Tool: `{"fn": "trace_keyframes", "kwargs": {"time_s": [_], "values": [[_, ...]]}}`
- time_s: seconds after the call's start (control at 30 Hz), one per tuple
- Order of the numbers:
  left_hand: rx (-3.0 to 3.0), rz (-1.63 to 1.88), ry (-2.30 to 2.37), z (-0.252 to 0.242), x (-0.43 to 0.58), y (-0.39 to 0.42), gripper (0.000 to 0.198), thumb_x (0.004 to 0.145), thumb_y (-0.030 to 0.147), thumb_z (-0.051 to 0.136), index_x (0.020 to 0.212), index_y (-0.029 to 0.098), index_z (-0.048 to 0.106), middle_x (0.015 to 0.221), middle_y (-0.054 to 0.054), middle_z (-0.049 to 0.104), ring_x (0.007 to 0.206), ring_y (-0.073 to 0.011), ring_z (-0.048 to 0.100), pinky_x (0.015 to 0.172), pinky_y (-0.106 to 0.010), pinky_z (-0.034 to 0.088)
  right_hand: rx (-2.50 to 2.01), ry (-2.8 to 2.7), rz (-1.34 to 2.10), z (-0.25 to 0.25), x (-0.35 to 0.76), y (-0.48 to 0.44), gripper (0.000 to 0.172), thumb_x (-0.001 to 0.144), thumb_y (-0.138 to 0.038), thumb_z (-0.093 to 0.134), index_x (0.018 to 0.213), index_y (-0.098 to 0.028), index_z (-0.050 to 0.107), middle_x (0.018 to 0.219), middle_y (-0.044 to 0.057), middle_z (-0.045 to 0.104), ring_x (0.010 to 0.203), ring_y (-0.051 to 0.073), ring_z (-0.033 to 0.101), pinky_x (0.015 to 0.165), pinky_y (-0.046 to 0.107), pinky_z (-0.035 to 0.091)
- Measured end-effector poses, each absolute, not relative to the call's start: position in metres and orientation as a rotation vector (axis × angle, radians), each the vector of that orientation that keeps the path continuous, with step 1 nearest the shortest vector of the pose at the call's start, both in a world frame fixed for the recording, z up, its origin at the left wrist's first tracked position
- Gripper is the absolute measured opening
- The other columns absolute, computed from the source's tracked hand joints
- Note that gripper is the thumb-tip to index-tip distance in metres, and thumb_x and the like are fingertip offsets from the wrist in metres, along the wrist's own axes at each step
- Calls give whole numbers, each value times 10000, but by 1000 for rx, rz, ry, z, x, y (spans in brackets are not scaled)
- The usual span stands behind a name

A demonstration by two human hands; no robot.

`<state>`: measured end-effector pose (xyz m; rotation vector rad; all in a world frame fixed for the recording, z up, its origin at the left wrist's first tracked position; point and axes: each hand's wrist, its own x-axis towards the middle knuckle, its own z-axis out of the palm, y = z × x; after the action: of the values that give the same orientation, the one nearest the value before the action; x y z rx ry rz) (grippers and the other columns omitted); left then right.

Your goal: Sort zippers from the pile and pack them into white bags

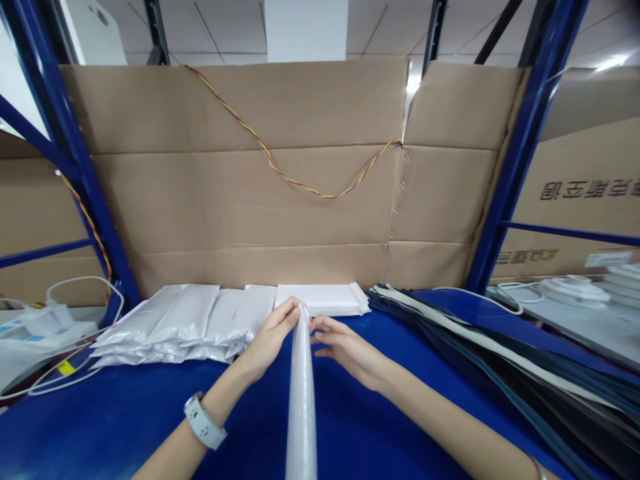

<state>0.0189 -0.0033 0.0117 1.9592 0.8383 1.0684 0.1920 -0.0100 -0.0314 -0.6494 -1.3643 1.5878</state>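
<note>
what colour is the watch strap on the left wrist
The watch strap is pale grey, and it shows best in the head view.

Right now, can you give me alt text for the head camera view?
The left hand pinches the top of a long translucent plastic film, with the open right hand just beside it, above a blue tabletop; flat white packets lie behind.

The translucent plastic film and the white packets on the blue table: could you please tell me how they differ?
The translucent plastic film stands upright between the left hand and right hand, while the white packets lie flat on the blue table. The film narrows to a gathered top; the packets are broad, overlapping slabs. Both look white and glossy.
</note>
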Motion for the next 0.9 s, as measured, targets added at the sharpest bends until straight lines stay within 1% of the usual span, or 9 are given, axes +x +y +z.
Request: {"fn": "trace_keyframes", "kwargs": {"time_s": [0.07, 0.2, 0.33, 0.4, 0.53, 0.6, 0.7, 0.8, 0.9], "values": [[2062, 1124, 958, 16, 15, -3, 297, 926, 394, 317, 841, 184, 510, 754, -3, 519, 728, -157, 487, 706, -264, 378, -707, -1444, 1514, -26, 193, -15, 209, 810, -309, 580, 989, -202, 567, 1067, 48, 562, 972, 172, 552, 803, 293, 438], [2318, 1154, 1175, 26, -5, 10, 279, 926, 332, 295, 843, 189, 519, 774, -15, 549, 747, -172, 509, 712, -274, 359, -694, -1564, 1754, -21, 188, -29, 405, 849, -494, 492, 1111, -185, 497, 925, 72, 604, 823, 177, 606, 661, 298, 496], [2465, 1011, 1345, 37, -40, 51, 251, 897, 310, 330, 801, 199, 534, 744, -23, 563, 730, -187, 513, 705, -283, 343, -672, -1682, 1961, -27, 165, -45, 534, 740, -421, 669, 1151, -163, 445, 858, 63, 629, 686, 151, 626, 526, 225, 490], [2427, 875, 1375, 42, -59, 78, 225, 860, 301, 381, 761, 198, 556, 736, -29, 579, 744, -197, 522, 715, -283, 343, -600, -1666, 2038, -29, 147, -50, 503, 760, -413, 645, 1140, -148, 447, 825, 61, 638, 609, 135, 628, 506, 216, 483], [2318, 640, 1321, 40, -90, 119, 119, 725, 247, 511, 686, 189, 608, 767, -34, 641, 770, -209, 551, 725, -266, 373, -524, -1531, 2038, -26, 106, -44, 338, 852, -426, 503, 990, -118, 495, 765, 68, 634, 560, 122, 633, 529, 216, 480], [2276, 620, 1330, 33, -101, 128, 110, 672, 226, 533, 711, 188, 628, 781, -26, 657, 761, -209, 562, 708, -261, 395, -591, -1463, 1974, -20, 90, -36, 311, 892, -400, 419, 1021, -119, 456, 748, 68, 625, 544, 130, 631, 527, 233, 475], [2220, 651, 1352, 21, -116, 134, 193, 655, 228, 525, 804, 187, 640, 837, -23, 667, 782, -213, 572, 708, -268, 419, -810, -1505, 1534, -14, 82, -24, 346, 886, -339, 424, 1173, -156, 367, 860, 71, 592, 595, 145, 617, 582, 308, 492], [2193, 720, 1372, 14, -125, 137, 223, 657, 235, 528, 849, 191, 635, 879, -23, 666, 822, -215, 575, 740, -281, 426, -833, -1820, 780, -12, 87, -19, 389, 817, -329, 564, 1175, -218, 462, 1084, 85, 516, 904, 198, 570, 819, 394, 455], [2177, 817, 1431, 13, -128, 141, 191, 641, 241, 564, 812, 194, 636, 821, -25, 668, 813, -221, 579, 745, -298, 432, -666, -2154, 415, -11, 91, -19, 405, 818, -409, 577, 1180, -235, 520, 1183, 76, 485, 1107, 230, 454, 954, 398, 368]]}}
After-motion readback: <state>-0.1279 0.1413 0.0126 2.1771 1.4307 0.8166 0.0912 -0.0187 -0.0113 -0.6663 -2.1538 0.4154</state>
